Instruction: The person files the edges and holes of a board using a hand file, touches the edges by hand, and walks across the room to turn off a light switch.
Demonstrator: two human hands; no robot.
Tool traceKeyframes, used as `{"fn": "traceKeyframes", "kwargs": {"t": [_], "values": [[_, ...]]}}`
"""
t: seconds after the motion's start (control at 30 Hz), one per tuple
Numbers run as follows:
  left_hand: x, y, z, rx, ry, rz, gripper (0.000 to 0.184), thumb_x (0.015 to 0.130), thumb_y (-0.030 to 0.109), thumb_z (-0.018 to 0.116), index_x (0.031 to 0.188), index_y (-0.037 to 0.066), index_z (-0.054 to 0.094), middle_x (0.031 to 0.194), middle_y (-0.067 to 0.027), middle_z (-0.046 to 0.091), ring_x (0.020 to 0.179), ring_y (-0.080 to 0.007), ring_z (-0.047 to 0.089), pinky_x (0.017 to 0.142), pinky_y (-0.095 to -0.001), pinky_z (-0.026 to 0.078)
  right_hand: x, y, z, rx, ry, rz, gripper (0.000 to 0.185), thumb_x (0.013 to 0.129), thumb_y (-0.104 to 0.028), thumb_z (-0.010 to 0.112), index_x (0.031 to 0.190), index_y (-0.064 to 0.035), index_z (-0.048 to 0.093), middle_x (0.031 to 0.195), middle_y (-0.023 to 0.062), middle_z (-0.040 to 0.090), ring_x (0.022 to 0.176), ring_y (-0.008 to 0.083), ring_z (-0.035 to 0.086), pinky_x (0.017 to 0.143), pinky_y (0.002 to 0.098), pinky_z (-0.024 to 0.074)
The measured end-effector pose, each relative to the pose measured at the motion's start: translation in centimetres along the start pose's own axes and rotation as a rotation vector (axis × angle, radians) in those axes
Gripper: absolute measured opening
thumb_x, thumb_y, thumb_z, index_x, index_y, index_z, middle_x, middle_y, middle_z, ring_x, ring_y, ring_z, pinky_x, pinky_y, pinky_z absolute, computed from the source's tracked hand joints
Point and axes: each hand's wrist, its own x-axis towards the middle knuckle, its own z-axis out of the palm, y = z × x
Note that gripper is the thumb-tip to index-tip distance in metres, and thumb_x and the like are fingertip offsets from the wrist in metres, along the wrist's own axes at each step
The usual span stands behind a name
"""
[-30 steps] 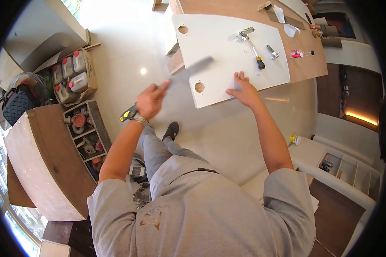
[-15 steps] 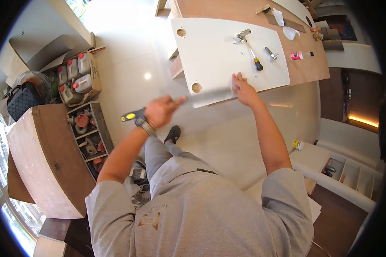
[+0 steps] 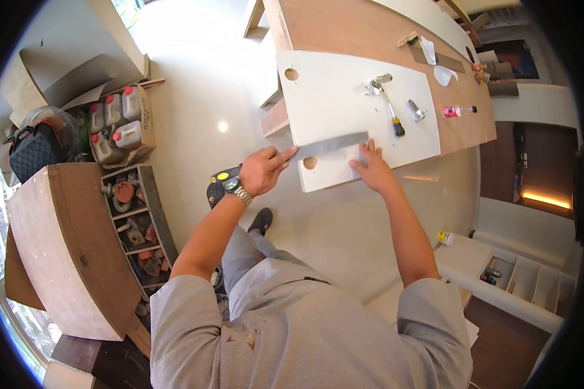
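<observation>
White describes the panel (image 3: 344, 97), which lies flat on the brown wooden surface (image 3: 344, 29) with its near edge facing the person. Its left end appears to reach past the side of the surface, which leaves that corner accessible. The near round hole (image 3: 310, 163) is close to this corner; the far round hole (image 3: 292, 74) is at the opposite corner of the same end.

The left hand (image 3: 263, 172) holds the file (image 3: 334, 143) over the panel. Its grip is closed at the base of the blade, with the forefinger laid forward along it, probably for steering. The black and yellow handle (image 3: 224, 176) projects behind the hand, beside the watch (image 3: 242, 193). The blade slants just beyond the near round hole. Whether it touches the panel cannot be told from this view.

The right hand (image 3: 373, 170) rests at the near edge of the panel, right of the near round hole. Its grip is open, thumb apart from the fingers, with nothing grasped; this placement likely steadies the panel. The file tip is just beside the fingertips; contact cannot be confirmed.

The screwdriver (image 3: 398, 126) and a hinge (image 3: 377, 83) lie together farther in on the panel, with the second hinge (image 3: 417, 111) to their right, presumably clear of the blade yet within reach. The bottle (image 3: 459, 111) lies on the surface, beyond the panel's right end.
</observation>
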Motion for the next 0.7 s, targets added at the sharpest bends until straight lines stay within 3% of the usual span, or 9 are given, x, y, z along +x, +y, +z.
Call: {"fn": "traceKeyframes", "kwargs": {"t": [0.03,0.13,0.23,0.33,0.43,0.57,0.7], "values": [[0.1,-0.8,-0.7,0.027,-0.026,0.049,0.041,0.095,0.016,0.062,0.136,0.025,0.061,0.084,-0.0070,0.058,0.072,-0.0279,0.060,0.064,-0.0388,0.051,-0.2,-0.5,-0.2,0.007,0.000,0.010,0.079,0.095,-0.046,0.060,0.158,-0.0135,0.025,0.166,0.0144,0.012,0.151,0.0427,0.011,0.120,0.0459,0.0250],[0.3,-6.0,-2.3,-0.052,0.074,-0.351,0.043,0.095,0.016,0.062,0.137,0.026,0.060,0.087,-0.0070,0.059,0.075,-0.0284,0.061,0.066,-0.0395,0.052,-0.8,-1.5,-0.7,0.023,-0.001,0.047,0.077,0.095,-0.044,0.060,0.158,-0.0133,0.026,0.166,0.0145,0.012,0.152,0.0405,0.011,0.120,0.0451,0.0230],[4.2,-7.0,-2.2,0.000,0.157,-0.387,0.043,0.096,0.016,0.061,0.137,0.026,0.059,0.088,-0.0077,0.059,0.075,-0.0288,0.061,0.067,-0.0393,0.052,-0.8,-1.7,-0.7,0.013,0.002,0.051,0.078,0.095,-0.046,0.060,0.158,-0.0132,0.026,0.166,0.0151,0.013,0.151,0.0420,0.011,0.120,0.0465,0.0242],[6.6,-5.1,0.1,-0.091,0.105,-0.171,0.042,0.096,0.016,0.061,0.137,0.024,0.060,0.085,-0.0082,0.058,0.073,-0.0289,0.060,0.067,-0.0386,0.052,-0.4,-0.6,-0.2,0.019,0.010,0.020,0.081,0.094,-0.049,0.061,0.158,-0.0130,0.025,0.166,0.0164,0.013,0.151,0.0454,0.010,0.118,0.0480,0.0267],[6.8,-6.4,-1.8,-0.027,0.031,-0.109,0.042,0.096,0.017,0.060,0.138,0.025,0.059,0.083,-0.0081,0.057,0.072,-0.0283,0.060,0.066,-0.0381,0.052,-0.4,-0.4,0.0,0.047,0.016,0.010,0.080,0.094,-0.046,0.062,0.157,-0.0126,0.027,0.165,0.0169,0.013,0.151,0.0454,0.010,0.118,0.0477,0.0267],[8.7,-11.7,-3.9,-0.045,0.082,-0.323,0.042,0.097,0.020,0.060,0.137,0.030,0.059,0.083,-0.0074,0.056,0.071,-0.0282,0.059,0.065,-0.0386,0.052,-0.6,-1.1,-0.3,0.084,0.032,0.031,0.078,0.094,-0.043,0.064,0.156,-0.0120,0.029,0.165,0.0172,0.014,0.151,0.0446,0.010,0.119,0.0470,0.0260],[13.0,-9.5,-3.3,-0.061,0.025,-0.159,0.042,0.096,0.021,0.061,0.137,0.030,0.059,0.084,-0.0063,0.057,0.072,-0.0287,0.059,0.065,-0.0390,0.052,-0.8,-1.3,-0.5,0.126,0.036,0.030,0.077,0.093,-0.040,0.066,0.156,-0.0116,0.031,0.165,0.0173,0.015,0.151,0.0432,0.011,0.119,0.0463,0.0258]]}}
